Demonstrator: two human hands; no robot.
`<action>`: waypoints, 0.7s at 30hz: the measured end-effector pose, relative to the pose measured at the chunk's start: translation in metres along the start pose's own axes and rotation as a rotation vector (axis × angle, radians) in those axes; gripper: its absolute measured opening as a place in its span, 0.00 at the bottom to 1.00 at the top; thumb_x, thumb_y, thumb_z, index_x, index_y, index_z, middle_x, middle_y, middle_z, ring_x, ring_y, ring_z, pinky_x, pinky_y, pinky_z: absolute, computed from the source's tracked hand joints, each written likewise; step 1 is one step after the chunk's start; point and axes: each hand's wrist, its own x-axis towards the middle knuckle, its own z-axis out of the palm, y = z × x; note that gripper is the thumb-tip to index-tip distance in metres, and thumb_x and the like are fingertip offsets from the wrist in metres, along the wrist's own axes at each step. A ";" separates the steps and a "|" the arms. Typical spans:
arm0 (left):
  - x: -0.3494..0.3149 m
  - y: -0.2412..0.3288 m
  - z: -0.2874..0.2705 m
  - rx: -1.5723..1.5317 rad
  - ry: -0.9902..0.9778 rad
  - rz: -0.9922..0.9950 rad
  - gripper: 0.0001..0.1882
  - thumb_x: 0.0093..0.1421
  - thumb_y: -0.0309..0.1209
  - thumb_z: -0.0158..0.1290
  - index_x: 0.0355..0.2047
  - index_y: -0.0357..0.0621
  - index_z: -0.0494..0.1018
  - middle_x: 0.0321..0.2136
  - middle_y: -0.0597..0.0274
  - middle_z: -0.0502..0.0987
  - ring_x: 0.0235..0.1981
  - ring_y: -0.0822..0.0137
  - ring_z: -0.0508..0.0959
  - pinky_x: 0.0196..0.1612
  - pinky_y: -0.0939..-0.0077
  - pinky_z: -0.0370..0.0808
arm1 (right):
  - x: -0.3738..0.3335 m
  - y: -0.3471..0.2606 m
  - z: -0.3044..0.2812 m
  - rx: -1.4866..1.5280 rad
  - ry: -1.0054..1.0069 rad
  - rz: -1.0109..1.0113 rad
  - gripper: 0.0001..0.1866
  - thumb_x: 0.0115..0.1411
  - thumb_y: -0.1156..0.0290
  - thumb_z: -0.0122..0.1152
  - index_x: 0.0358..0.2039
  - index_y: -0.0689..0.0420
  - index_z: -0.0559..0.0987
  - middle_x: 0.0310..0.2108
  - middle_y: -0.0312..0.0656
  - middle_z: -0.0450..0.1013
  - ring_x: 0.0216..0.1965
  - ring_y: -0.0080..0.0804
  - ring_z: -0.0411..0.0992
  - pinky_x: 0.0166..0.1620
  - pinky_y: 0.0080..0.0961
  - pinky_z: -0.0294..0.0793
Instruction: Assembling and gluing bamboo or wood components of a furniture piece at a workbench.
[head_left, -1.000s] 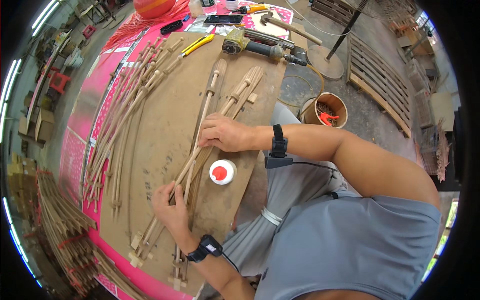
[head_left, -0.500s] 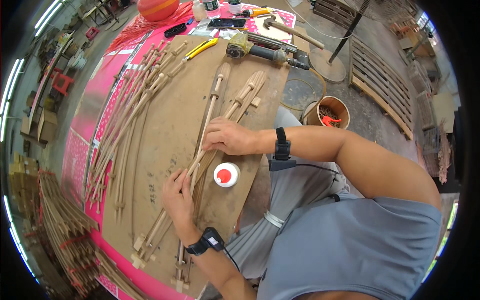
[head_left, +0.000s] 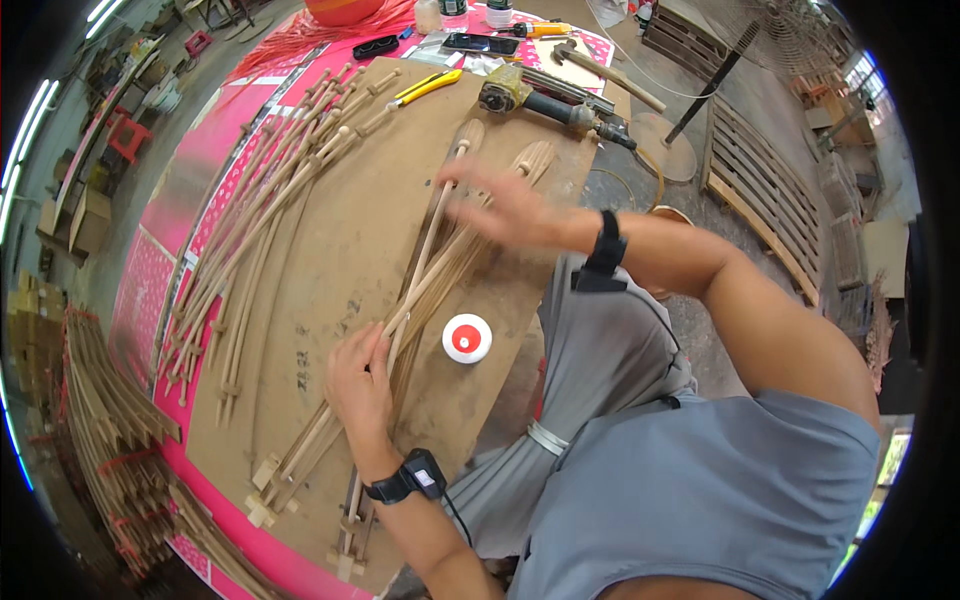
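My left hand [head_left: 361, 378] is closed round thin wooden rods [head_left: 405, 312] that lie slantwise over the brown board [head_left: 330, 270]. Blurred by motion, my right hand [head_left: 497, 204] is farther up the same rods, near a small wooden bead or ring on one of them; whether its fingers touch the wood I cannot tell. Longer slats with rounded ends [head_left: 537, 155] run underneath. Close to the right of the rods stands a white bottle with a red cap [head_left: 467, 338]. Wooden crosspieces [head_left: 262, 510] show at the rods' near ends.
A loose bundle of rods with beads [head_left: 270, 220] covers the board's left side. Along the far edge lie a yellow utility knife [head_left: 428, 87], a power tool [head_left: 545, 105], a hammer [head_left: 610, 75] and a phone [head_left: 480, 43]. A pallet [head_left: 765, 190] stands beyond at right.
My right hand has left the middle of the rods and moved up toward their far end. My left hand keeps its hold. The whole view has shifted slightly.
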 end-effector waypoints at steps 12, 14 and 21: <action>0.001 0.000 0.001 0.098 0.024 0.049 0.12 0.66 0.40 0.61 0.46 0.53 0.88 0.57 0.60 0.82 0.65 0.50 0.74 0.64 0.59 0.72 | 0.053 0.112 -0.117 -0.845 -0.140 0.479 0.28 0.58 0.65 0.63 0.55 0.68 0.71 0.55 0.63 0.74 0.59 0.57 0.73 0.60 0.45 0.74; 0.001 0.000 0.001 0.103 0.018 0.039 0.13 0.67 0.40 0.61 0.46 0.53 0.88 0.57 0.60 0.82 0.65 0.50 0.73 0.64 0.59 0.72 | 0.063 0.115 -0.118 -0.851 -0.212 0.566 0.28 0.58 0.65 0.63 0.55 0.69 0.71 0.52 0.63 0.75 0.56 0.57 0.75 0.58 0.45 0.76; -0.001 0.001 0.001 0.077 0.035 0.012 0.12 0.67 0.40 0.61 0.46 0.56 0.88 0.57 0.62 0.81 0.66 0.50 0.73 0.65 0.59 0.72 | 0.089 0.122 -0.133 -0.757 -0.316 0.681 0.26 0.54 0.63 0.66 0.49 0.67 0.78 0.43 0.61 0.81 0.48 0.56 0.80 0.51 0.44 0.79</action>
